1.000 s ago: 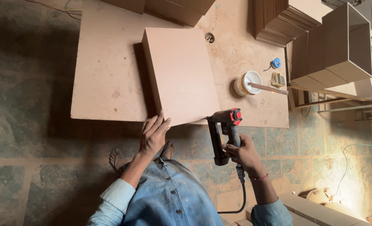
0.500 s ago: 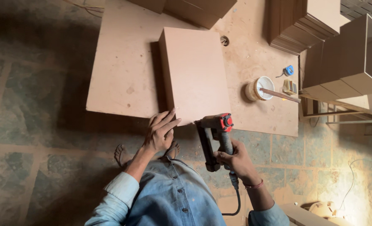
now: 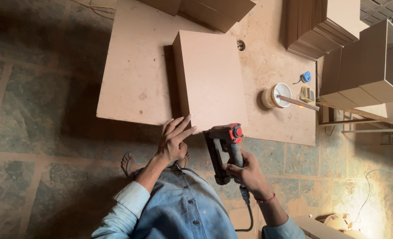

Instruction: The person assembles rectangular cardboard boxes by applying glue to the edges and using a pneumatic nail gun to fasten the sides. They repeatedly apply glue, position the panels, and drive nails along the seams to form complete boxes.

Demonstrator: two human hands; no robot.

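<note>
- While the left hand [image 3: 173,144] lay flat, fingers spread, on the board box [image 3: 209,82] near edge, it steadied it on the worktable [image 3: 134,75].
- Right hand [image 3: 245,170] clenched the nail gun [image 3: 225,144], nose at box edge, prob. for square contact.

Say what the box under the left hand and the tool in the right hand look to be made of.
Box: likely fibreboard, matte, uniform brown faces without grain, unfinished. Nail gun: seemingly black plastic or metal body with a glossy red cap; which one is unclear. Left hand touches the box; right hand grips the gun.
</note>
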